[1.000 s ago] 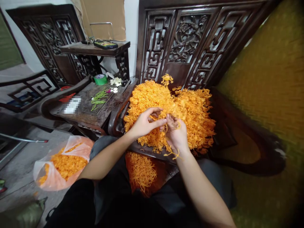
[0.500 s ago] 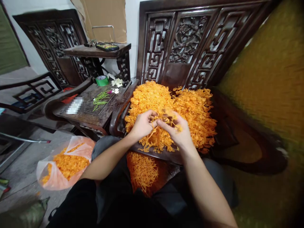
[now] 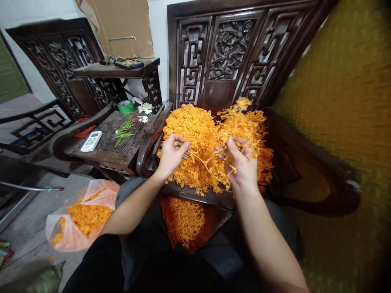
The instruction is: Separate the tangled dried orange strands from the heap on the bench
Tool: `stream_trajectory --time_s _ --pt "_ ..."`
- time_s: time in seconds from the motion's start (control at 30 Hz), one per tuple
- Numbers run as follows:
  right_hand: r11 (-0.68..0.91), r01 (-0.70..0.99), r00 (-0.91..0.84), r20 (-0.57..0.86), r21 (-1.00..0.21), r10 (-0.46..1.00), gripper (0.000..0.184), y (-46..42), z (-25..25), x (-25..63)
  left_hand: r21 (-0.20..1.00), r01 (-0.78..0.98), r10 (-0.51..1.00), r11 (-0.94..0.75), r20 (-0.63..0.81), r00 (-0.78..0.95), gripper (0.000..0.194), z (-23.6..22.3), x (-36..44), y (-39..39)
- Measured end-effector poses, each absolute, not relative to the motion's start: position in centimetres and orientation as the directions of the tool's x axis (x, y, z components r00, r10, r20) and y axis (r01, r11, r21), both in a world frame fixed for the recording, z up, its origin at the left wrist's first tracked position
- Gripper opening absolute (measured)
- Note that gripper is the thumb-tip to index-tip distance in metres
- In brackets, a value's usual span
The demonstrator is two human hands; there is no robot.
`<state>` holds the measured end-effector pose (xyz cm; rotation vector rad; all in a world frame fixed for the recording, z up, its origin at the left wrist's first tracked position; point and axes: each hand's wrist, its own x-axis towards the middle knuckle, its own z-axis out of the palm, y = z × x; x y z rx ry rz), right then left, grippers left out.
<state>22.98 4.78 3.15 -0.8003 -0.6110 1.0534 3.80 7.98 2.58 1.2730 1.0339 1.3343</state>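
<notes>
A heap of orange plastic-looking flower sprigs (image 3: pixel 189 122) covers the seat of a carved dark chair (image 3: pixel 218 95). My left hand (image 3: pixel 173 154) pinches the thin end of an orange stem (image 3: pixel 204 162) between thumb and fingers. My right hand (image 3: pixel 240 160) is closed around a branching orange sprig (image 3: pixel 241 108) whose flowered top rises above the fingers. The stem runs between the two hands, over the front of the heap. Behind my right hand, part of the heap is hidden.
Left, a wooden seat holds a white remote (image 3: pixel 91 141), green tape roll (image 3: pixel 125 106), green stems (image 3: pixel 124 132) and white flowers (image 3: pixel 145 108). A phone (image 3: pixel 128 64) lies on a side table (image 3: pixel 91 70). Below are a plastic bag (image 3: pixel 81 242) of orange pieces and more orange stems (image 3: pixel 186 219).
My hands have moved apart, the left one leftward and the right one slightly right. The orange stem now stretches between them. The view has shifted a little to the right.
</notes>
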Motion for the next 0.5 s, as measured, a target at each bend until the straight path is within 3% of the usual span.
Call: stream_trajectory --time_s 0.1,0.2,0.27,0.37,0.43,0.5 --pt "0.289 -0.496 0.429 0.058 -0.819 0.901 0.056 4.8 3.3 23.4 0.938 0.187 0.956 -0.293 0.293 0.027 0.022 2.8 3.0 8.0" --pt "0.313 -0.434 0.442 0.104 -0.845 0.891 0.046 4.8 2.8 23.3 0.673 0.599 0.873 -0.433 0.480 0.092 0.024 3.4 2.1 7.8" --pt "0.342 -0.341 0.413 0.187 -0.876 0.891 0.036 4.6 2.3 22.8 0.513 0.708 0.807 -0.485 0.575 0.136 0.028 4.1 1.9 7.4" --pt "0.362 -0.214 0.320 0.285 -0.907 0.904 0.028 4.2 1.8 21.6 0.466 0.634 0.707 -0.617 0.681 0.188 0.026 5.4 2.3 6.4" --pt "0.361 -0.184 0.265 0.308 -0.914 0.914 0.026 3.7 1.8 20.8 0.555 0.487 0.713 -0.674 0.660 0.235 0.018 6.1 2.9 5.9" --pt "0.347 -0.166 0.208 0.311 -0.923 0.927 0.026 3.3 2.1 20.4 0.711 0.337 0.786 -0.617 0.544 0.294 0.020 6.5 3.4 5.7"
